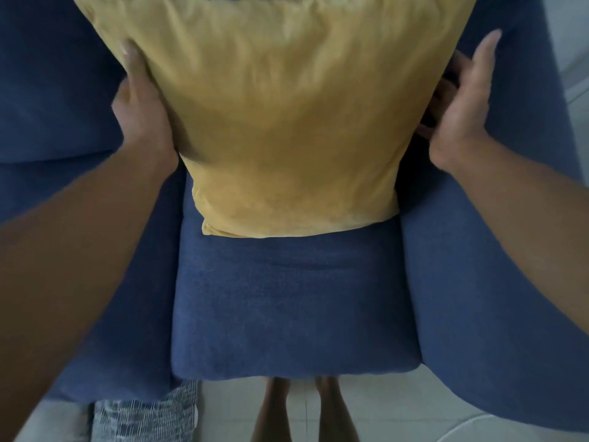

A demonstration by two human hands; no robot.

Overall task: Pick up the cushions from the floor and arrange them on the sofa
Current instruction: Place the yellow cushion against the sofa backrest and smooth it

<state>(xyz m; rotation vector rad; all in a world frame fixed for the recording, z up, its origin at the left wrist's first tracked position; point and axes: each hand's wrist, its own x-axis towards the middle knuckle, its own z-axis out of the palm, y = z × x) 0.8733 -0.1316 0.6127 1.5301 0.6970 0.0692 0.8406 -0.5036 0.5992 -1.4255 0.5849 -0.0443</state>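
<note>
Nearest the lens, two bare forearms reaching forward and down from the lower corners, the left one large and dark across the lower left. Beyond them, a yellow cushion standing upright on the rear half of the blue sofa seat, bottom edge resting on the seat cushion, top leaning back against the backrest and running out of view at the upper edge. Fabric softly wrinkled, one lower corner drooping toward the seat's left side.

Left hand pressed flat against the cushion's left edge, thumb laid on the front face, remaining fingers hidden behind the fabric; grip wrapped loosely round that edge, not a tight clench. Right hand at the cushion's right edge, palm turned inward, fingers curled and spread, fingertips tucked in the dark gap between cushion and right armrest; grip half open, contact with the fabric hard to confirm through the blur.

Padded blue armrests flanking the seat on both sides, front edge of the seat bare. Below the front edge, pale tiled floor, two bare feet standing side by side, and a grey-and-white patterned cushion lying on the floor by the sofa's front left corner.
</note>
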